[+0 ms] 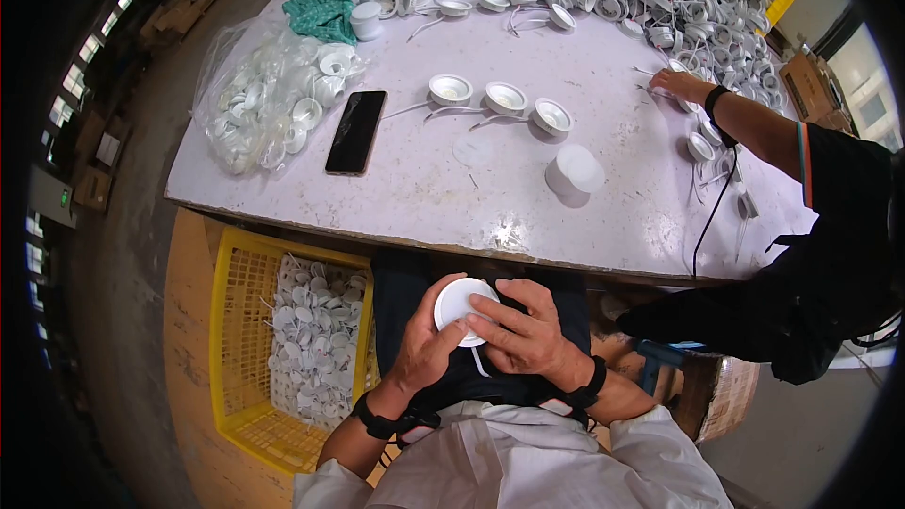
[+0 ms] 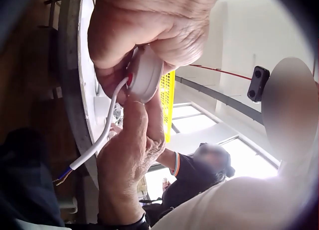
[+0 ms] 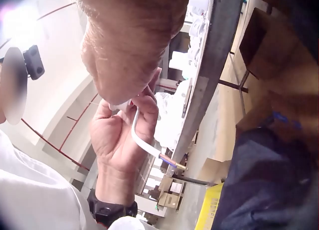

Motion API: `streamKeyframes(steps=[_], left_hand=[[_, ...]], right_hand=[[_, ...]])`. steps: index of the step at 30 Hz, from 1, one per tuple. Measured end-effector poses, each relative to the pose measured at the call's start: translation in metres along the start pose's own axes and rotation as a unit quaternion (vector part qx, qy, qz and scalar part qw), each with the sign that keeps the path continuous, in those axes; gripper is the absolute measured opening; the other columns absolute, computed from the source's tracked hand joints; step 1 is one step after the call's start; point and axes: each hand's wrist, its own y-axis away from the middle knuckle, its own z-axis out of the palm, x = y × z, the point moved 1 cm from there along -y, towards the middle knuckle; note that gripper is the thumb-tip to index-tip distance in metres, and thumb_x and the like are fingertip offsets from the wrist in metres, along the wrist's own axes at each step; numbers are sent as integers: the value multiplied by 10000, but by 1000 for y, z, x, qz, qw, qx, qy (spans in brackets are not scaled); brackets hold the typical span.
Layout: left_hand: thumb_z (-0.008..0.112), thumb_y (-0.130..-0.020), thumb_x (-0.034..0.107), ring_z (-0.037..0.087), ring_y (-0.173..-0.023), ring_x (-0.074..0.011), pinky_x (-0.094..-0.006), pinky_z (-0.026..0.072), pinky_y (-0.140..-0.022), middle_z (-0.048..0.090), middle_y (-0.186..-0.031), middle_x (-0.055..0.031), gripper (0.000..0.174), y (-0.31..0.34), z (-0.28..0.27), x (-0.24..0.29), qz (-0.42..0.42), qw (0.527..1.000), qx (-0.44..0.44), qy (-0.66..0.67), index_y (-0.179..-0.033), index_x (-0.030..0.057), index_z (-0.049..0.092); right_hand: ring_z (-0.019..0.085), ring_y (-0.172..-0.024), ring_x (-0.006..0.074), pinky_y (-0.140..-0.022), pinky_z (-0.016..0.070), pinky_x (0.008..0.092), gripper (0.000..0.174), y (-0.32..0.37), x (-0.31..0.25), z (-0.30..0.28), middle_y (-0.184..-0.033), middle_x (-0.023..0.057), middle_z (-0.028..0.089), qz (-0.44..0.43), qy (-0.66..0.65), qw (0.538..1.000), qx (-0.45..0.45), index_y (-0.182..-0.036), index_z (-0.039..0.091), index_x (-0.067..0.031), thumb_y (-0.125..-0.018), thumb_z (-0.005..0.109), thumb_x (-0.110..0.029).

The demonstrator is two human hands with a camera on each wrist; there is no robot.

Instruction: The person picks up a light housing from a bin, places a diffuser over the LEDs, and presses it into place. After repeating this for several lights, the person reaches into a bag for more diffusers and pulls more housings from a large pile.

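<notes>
A round white downlight (image 1: pixel 456 305) is held between both hands above the lap, just in front of the table edge. My left hand (image 1: pixel 426 347) grips its left side, with the thumb along the near rim. My right hand (image 1: pixel 530 332) holds the right side, its fingers lying over the white face. In the left wrist view the right thumb and fingers pinch the light's rim from below. A white cable (image 2: pixel 108 121) leaves the housing beside a red spot and ends in bare coloured wires. Part of the light is hidden by the hands.
On the table (image 1: pixel 415 212) lie three white lamp housings (image 1: pixel 505 97), a stack of white discs (image 1: pixel 577 170), a phone (image 1: pixel 356 132) and a bag of white rings (image 1: pixel 273 104). Lamps are heaped behind. A yellow crate (image 1: pixel 226 320) stands left. Another person's hand (image 1: pixel 681 86) reaches in from the right.
</notes>
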Motion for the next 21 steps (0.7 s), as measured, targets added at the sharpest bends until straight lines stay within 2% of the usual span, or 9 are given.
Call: streamKeyframes(steps=[5,7,13,16,18,20,21], left_hand=[[445,-901,84,519,-1075,-190,-300,405,-934,535,-1173,-134,427,-3,4,-6,13,998,8,68,-1312,11,360],[363,-898,53,477,-1170,-255,-351,356,-1016,470,-1276,-213,442,-5,4,-3,-2,998,-13,55,-1328,-26,295],[351,-871,18,488,-1167,-272,-362,353,-1022,482,-1263,-250,421,-7,6,-2,4,1000,7,6,-1288,-30,324],[365,-847,12,511,-1143,-281,-367,353,-1024,492,-1247,-256,418,-3,2,-1,26,999,24,28,-1262,-30,350],[402,-877,51,518,-1134,-291,-376,425,-963,507,-1224,-253,381,0,-20,-5,51,996,70,38,-1251,-14,372],[483,-892,112,553,-1061,-257,-385,498,-867,526,-1204,-211,373,10,-56,-3,21,982,162,96,-1237,-3,400],[498,-892,127,560,-1037,-260,-398,520,-823,532,-1187,-200,378,17,-83,-9,4,972,218,83,-1235,1,404]], right_hand=[[546,-1070,258,-876,439,392,376,2,-1,-2,-1144,47,614,1,-12,1000,2,-1063,649,-106,-690,688,-118],[563,-1064,241,-890,439,388,350,3,-1,-2,-1128,62,619,-6,-17,1000,-4,-1055,648,-84,-707,673,-105],[585,-1047,244,-908,435,385,313,6,2,1,-1095,84,629,-32,-26,999,-22,-1042,642,-58,-729,638,-58],[550,-1094,243,-898,443,381,316,-7,-4,-9,-1134,83,603,-9,-40,998,-57,-1037,642,-63,-722,659,-78],[560,-1042,294,-868,464,385,340,-16,5,-21,-1070,102,607,26,-75,997,-10,-1018,636,-54,-688,709,-95],[579,-979,313,-825,480,386,312,-6,45,-40,-1017,133,611,126,-41,989,60,-980,624,-43,-680,701,-80],[589,-891,322,-782,485,392,259,-2,74,-60,-951,150,613,170,101,976,94,-943,608,-39,-693,676,-50]])
